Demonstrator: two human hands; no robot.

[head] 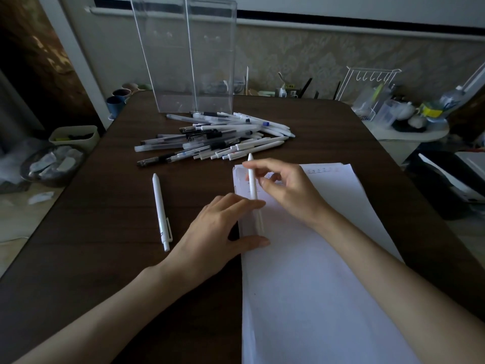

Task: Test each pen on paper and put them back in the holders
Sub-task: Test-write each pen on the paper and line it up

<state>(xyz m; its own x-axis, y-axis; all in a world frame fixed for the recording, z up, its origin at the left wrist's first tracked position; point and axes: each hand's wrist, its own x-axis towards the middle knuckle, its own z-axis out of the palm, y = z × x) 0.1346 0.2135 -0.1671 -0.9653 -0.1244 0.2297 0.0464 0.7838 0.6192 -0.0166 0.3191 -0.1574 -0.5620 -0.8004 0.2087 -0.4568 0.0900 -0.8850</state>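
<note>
Right hand: the right hand [286,187] pinches the held pen [251,174] between thumb and fingertips, high on the barrel, over the top left corner of the paper [328,271].
Left hand: the left hand [217,232] lies flat with straight fingers, pressing the paper's left edge. Its fingertips reach the pen's lower half, but I cannot tell whether they touch it.
Pen's attitude: the pointed end faces away from the person and the other end sits low over the sheet. Which end writes is unclear.
Risk, grip: the pinch looks light and sits far from the lower end, so the pen could swivel or drop when turned for writing.
Risk, paper: the loose sheets seem held only by the left hand, and lifting it could let them slide.
Risk, mixing: the lone pen [160,206] lies on the desk [105,258] left of the paper, and could be confused with untested ones from the pen pile [215,137].
Holders: two clear holders [189,61] stand upright beyond the pile. I make out no pens inside.
In the way: the pile lies between paper and holders, so a low reach across could scatter it.
Around: cups [118,101] sit at the far left corner and a wire rack [367,88] stands off to the right.
</note>
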